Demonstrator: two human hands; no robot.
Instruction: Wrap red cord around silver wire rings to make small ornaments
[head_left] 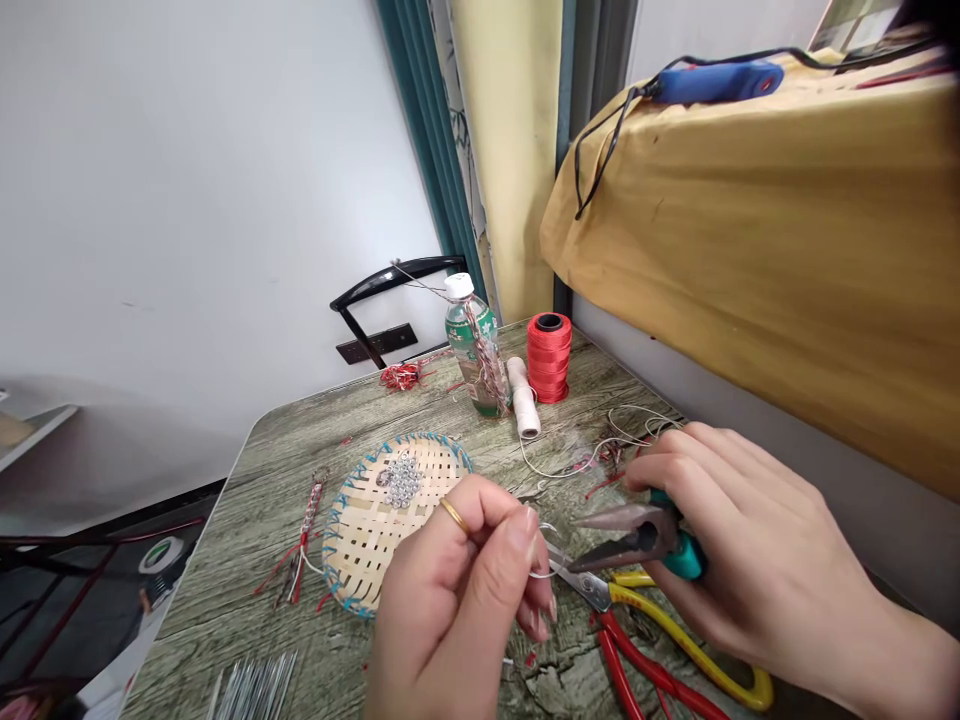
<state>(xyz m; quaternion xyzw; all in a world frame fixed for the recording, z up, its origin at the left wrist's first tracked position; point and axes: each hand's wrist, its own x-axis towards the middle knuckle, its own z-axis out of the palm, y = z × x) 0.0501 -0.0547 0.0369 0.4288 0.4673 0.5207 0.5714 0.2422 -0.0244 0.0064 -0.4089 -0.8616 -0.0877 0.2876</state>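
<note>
My left hand [480,580], wearing a gold ring, is closed in a pinch on a thin white cord [541,575]; a short curved piece shows just beyond the fingertips. In my right hand [739,530] is a pair of needle-nose pliers [637,530] with teal handles, jaws apart and pointing toward the left fingertips. Nothing shows between the jaws. Beneath the pliers lie scissors [592,588] with yellow handles, beside red-handled tools [637,665]. Behind the left hand, a round woven bamboo tray [360,540] edged in blue carries a cluster of small silvery rings or beads [403,482].
A bottle [472,350] wrapped with braided cord, a white thread roll [523,400] and a red thread spool [549,358] stand at the back. A braided red-and-white strap [309,520] lies left, metal rods [255,688] in front. Yellow cloth [750,220] hangs at right.
</note>
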